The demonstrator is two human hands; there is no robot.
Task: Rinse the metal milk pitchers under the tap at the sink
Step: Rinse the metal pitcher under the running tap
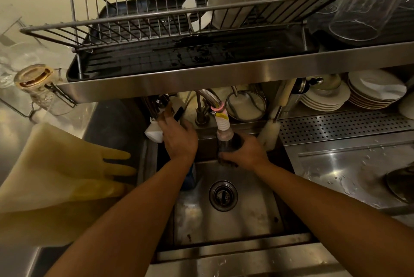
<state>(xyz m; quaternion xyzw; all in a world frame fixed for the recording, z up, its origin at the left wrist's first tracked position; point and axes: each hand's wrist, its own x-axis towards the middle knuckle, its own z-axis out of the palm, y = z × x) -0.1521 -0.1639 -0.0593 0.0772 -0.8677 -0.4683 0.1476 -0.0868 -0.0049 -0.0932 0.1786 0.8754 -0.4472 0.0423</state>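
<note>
Both hands at the back of a steel sink (pixel 257 191), pitcher under the tap

Steel counters all round, a steel shelf (pixel 224 70) low across the view hiding the tap's (pixel 209 95) top; right hand (pixel 248 151) wraps its fingers round the dark pitcher (pixel 228 144) just under the hose nozzle (pixel 223 123), left hand (pixel 179 137) reaches to the tap lever, grip unclear; yellow rubber gloves (pixel 67 164) draped left, drain (pixel 223 196) below, plates (pixel 376 90) stacked right, dish rack (pixel 156 30) above
</note>
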